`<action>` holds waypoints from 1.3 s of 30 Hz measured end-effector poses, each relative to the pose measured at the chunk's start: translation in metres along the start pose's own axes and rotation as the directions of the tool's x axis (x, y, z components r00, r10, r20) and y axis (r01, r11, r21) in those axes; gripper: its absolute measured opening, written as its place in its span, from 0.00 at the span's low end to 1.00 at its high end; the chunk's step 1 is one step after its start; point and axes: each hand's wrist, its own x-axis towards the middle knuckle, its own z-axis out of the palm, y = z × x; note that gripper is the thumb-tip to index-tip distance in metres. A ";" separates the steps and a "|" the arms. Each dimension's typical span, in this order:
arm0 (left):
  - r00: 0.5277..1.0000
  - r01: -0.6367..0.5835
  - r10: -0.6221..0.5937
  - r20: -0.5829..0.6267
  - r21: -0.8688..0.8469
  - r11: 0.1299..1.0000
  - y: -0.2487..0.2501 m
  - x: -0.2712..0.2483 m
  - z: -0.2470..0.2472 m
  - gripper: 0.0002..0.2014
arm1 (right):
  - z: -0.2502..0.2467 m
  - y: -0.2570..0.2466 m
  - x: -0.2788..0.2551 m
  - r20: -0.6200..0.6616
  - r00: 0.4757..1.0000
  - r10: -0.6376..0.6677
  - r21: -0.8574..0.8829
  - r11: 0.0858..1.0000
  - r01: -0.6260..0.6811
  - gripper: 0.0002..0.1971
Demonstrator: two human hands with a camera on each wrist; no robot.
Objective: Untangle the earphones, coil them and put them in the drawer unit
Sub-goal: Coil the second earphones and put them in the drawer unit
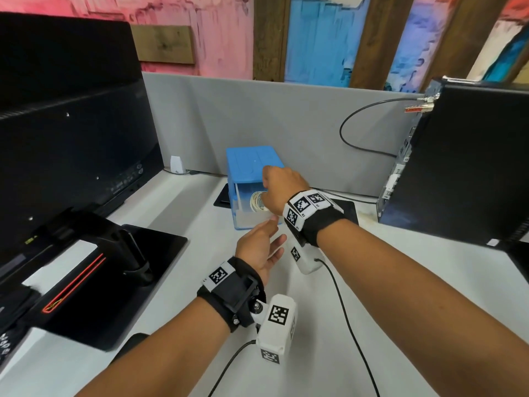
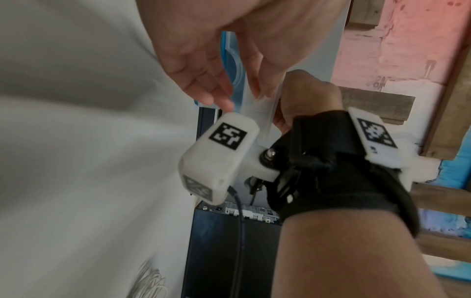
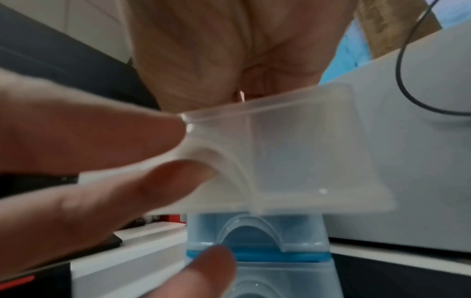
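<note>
The little blue drawer unit [image 1: 252,164] sits on the white desk [image 1: 400,267]. Its top drawer [image 1: 249,207] is pulled out, see-through plastic, and the white earphones [image 1: 257,200] lie coiled inside it. The right hand [image 1: 282,190] reaches over the drawer; I cannot tell how its fingers are set. The left hand [image 1: 257,250] hovers just below, fingers loose and holding nothing. The right wrist view alone shows the drawer's front, with a round finger notch [image 3: 229,167], and a second drawer [image 3: 254,233] under it.
</note>
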 end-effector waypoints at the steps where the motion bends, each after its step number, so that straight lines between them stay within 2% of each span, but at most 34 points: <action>1: 1.000 -0.003 0.003 -0.002 -0.002 1.000 0.001 0.001 0.000 0.12 | 0.000 0.001 0.000 -0.003 1.000 0.006 0.043 0.999 -0.006 0.08; 4: 1.000 -0.010 0.010 -0.015 0.005 1.000 0.002 0.002 -0.001 0.14 | 0.002 0.003 -0.001 -0.016 1.000 0.013 0.110 0.994 -0.011 0.04; 8: 1.000 -0.003 0.003 -0.019 0.007 1.000 0.006 0.007 -0.001 0.12 | 0.009 0.005 0.001 -0.011 1.000 -0.026 0.173 0.985 0.028 0.09; 15: 1.000 -0.012 0.012 -0.006 -0.023 1.000 0.018 0.022 0.001 0.12 | 0.012 0.001 0.007 0.144 0.977 -0.156 0.022 0.988 0.155 0.18; 18: 0.999 -0.024 0.023 -0.022 -0.033 0.999 0.020 0.027 0.002 0.11 | 0.013 -0.002 0.011 0.175 0.971 -0.162 0.004 0.986 0.164 0.21; 21: 0.998 -0.036 0.035 -0.050 -0.022 0.999 0.023 0.033 0.004 0.10 | 0.013 -0.004 0.012 0.146 0.979 -0.145 -0.089 0.983 0.159 0.25; 23: 0.997 -0.036 0.035 -0.070 -0.018 0.999 0.024 0.035 0.006 0.10 | 0.011 -0.004 0.010 0.082 0.986 -0.143 -0.149 0.977 0.154 0.25; 26: 0.997 -0.025 0.026 -0.079 0.010 1.000 0.027 0.038 0.009 0.08 | 0.000 -0.001 0.002 -0.025 0.989 -0.149 -0.169 0.975 0.143 0.22; 32: 0.995 0.017 -0.018 -0.094 -0.020 1.000 0.034 0.052 0.019 0.17 | -0.040 0.041 -0.029 -0.138 0.987 -0.085 -0.100 0.992 0.071 0.24; 35: 0.997 0.012 -0.018 -0.080 -0.075 0.997 0.038 0.059 0.026 0.18 | -0.056 0.078 -0.051 -0.139 0.990 -0.002 -0.067 0.998 -0.007 0.23; 39: 0.997 0.001 -0.011 -0.074 -0.143 0.990 0.039 0.064 0.031 0.16 | -0.070 0.134 -0.085 -0.076 0.984 0.159 0.058 0.986 -0.155 0.17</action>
